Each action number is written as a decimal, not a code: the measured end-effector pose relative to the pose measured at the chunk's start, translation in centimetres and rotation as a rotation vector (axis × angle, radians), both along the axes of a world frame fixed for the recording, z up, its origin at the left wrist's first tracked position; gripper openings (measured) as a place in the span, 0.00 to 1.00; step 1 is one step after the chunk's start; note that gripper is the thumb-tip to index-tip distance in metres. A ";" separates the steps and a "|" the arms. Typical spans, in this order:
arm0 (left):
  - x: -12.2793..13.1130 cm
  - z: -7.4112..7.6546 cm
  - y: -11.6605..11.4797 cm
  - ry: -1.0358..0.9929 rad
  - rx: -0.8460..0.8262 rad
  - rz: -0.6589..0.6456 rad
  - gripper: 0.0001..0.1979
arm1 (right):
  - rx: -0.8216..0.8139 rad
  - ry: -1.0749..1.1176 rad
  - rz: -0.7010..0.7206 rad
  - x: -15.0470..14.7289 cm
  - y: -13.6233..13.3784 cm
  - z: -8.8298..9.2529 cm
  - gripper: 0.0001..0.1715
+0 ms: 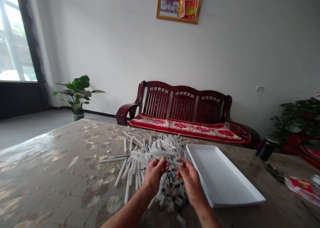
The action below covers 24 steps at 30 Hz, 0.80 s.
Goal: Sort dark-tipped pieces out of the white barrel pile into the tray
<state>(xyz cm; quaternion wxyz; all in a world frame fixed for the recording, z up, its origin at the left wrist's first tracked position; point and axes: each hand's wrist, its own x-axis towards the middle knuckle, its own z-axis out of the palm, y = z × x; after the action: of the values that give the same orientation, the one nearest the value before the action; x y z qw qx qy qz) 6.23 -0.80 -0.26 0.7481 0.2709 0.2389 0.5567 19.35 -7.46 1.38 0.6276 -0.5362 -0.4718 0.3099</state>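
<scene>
A heap of thin white sticks (147, 151) lies on the patterned table (62, 161), some scattered loose to the left. My left hand (153, 175) and my right hand (190, 181) are held together over the near side of the heap. Both pinch the same white stick (172, 161), left fingers at its left part, right fingers at its right end. Below my hands lie shorter white and dark pieces (172, 191). A shallow white tray (225, 181) sits just right of my right hand.
A dark round jar (265, 148) and a dark cord (275, 173) lie at the table's right side, with red packaging (303, 186) at the far right edge. Behind the table stand a red wooden bench (185, 114) and potted plants (76, 94).
</scene>
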 end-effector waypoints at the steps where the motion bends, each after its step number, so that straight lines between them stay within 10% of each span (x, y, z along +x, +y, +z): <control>1: 0.0 0.0 -0.1 -0.025 -0.042 -0.011 0.13 | 0.043 0.068 0.044 -0.4 0.0 0.1 0.28; 9: 0.2 0.1 -0.9 0.040 -0.039 -0.168 0.20 | 0.007 0.247 -0.112 0.1 0.8 -0.8 0.26; 15: -0.3 -0.1 0.1 0.116 -0.044 -0.049 0.22 | 0.098 0.418 -0.280 5.1 0.2 2.2 0.28; 24: -0.5 -0.4 0.5 0.250 0.016 0.094 0.20 | 0.035 0.060 -0.461 12.1 1.5 3.6 0.33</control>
<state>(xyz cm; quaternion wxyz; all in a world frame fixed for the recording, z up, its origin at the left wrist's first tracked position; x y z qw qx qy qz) 5.75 -0.33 -0.62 0.6835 0.3326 0.3380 0.5550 31.49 -5.94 4.98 0.7049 -0.6092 -0.3233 0.1657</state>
